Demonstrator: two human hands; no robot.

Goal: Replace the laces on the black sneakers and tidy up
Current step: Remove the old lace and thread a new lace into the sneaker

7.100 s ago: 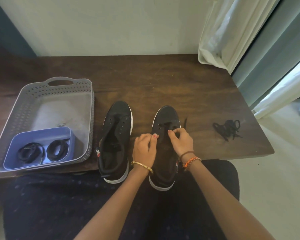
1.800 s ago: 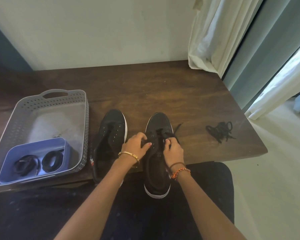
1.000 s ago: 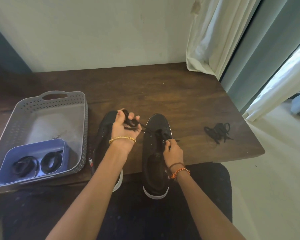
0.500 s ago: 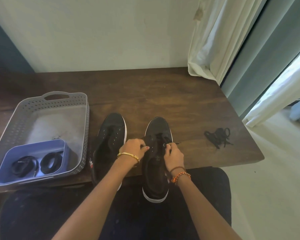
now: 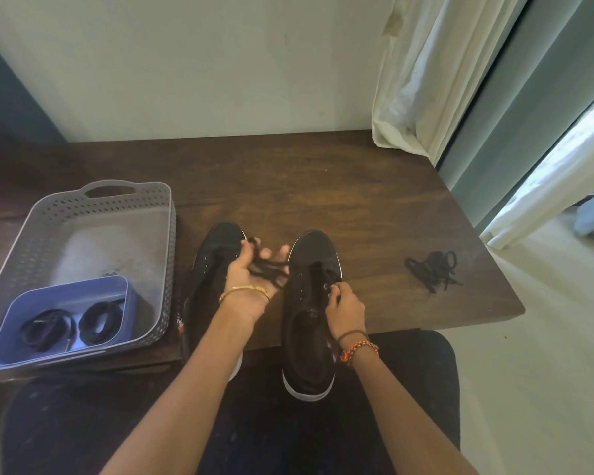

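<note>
**A:** Which hand is doing the work?

**B:** The left hand (image 5: pixel 254 272). It is raised, palm up, with a slack bunch of the black lace (image 5: pixel 266 267) gathered in its curled fingers, just left of the right sneaker (image 5: pixel 311 303). From that grip the lace runs right and down into the eyelets near the toe.

**A:** And the right hand (image 5: pixel 344 305)?

**B:** It pinches at an eyelet on the sneaker's right edge. Whether it grips the lace or the eyelet flap, I cannot tell.

**A:** So how should the pull go?

**B:** I'd judge this as unthreading the old lace. Draw away from the shoe along the eyelet's line, one crossing at a time, while the pinching hand steadies the upper so the sneaker doesn't slide off the table (image 5: pixel 323 186).

**A:** The rest?

**B:** The left sneaker (image 5: pixel 208 272), under the raised wrist, already looks lace-free. A loose lace (image 5: pixel 432 270) lies well right of both hands. Coiled laces (image 5: pixel 72 325) wait in the blue tub (image 5: pixel 35 303) inside the grey basket (image 5: pixel 165 234), far left.
</note>
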